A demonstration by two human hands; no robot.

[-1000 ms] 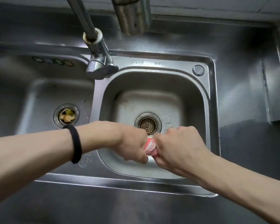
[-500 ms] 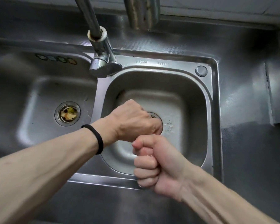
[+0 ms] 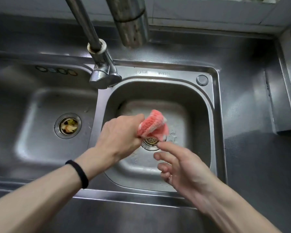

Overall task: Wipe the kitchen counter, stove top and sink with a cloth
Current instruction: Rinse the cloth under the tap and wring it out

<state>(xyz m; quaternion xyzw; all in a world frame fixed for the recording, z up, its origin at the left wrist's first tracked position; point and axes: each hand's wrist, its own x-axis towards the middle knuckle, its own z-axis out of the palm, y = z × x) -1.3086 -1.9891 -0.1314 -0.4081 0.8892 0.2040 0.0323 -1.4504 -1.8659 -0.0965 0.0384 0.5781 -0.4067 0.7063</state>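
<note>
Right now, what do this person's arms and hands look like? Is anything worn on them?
No gloves on the left hand or the right hand, and no sleeves in view: both forearms are bare. The only thing worn is a thin, plain black band, like a hair tie, round the left wrist. The right wrist carries nothing.

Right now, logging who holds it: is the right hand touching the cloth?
Apart. Head view shows drain strainer between the right hand and the cloth; the left hand grips it.
</note>
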